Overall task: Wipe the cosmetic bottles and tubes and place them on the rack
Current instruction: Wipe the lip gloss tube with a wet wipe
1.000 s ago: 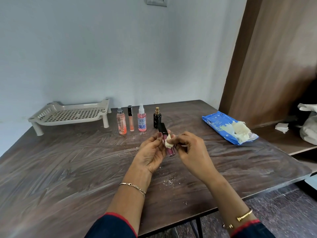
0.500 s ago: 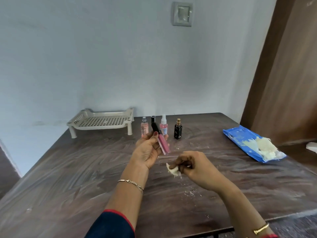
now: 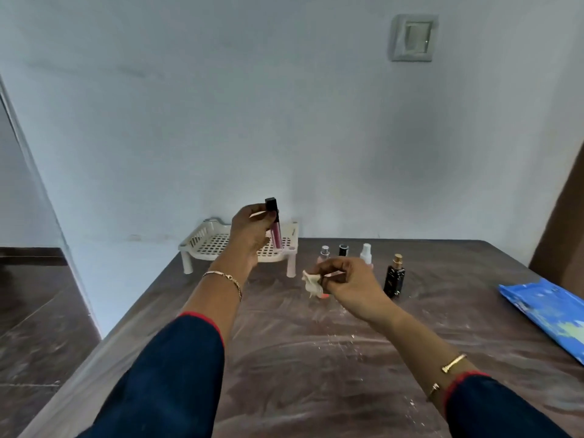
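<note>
My left hand holds a pink tube with a black cap upright, over the white slotted rack at the table's far left; the tube's lower end is near the rack's surface. My right hand pinches a crumpled white wipe above the table, in front of the row of bottles. Behind it stand a pink bottle with a silver cap, a black-capped tube and a white-capped spray bottle, their lower parts hidden by the hand. A black bottle with a gold cap stands to the right.
A blue pack of wipes lies at the right edge of the dark wooden table. White specks dot the tabletop. The wall stands right behind the rack. The floor drops away at the left.
My left hand has carried the pink tube away from the wipe, up and left to the rack. My right hand stayed with the wipe near the bottles. The view has tilted up and left.
</note>
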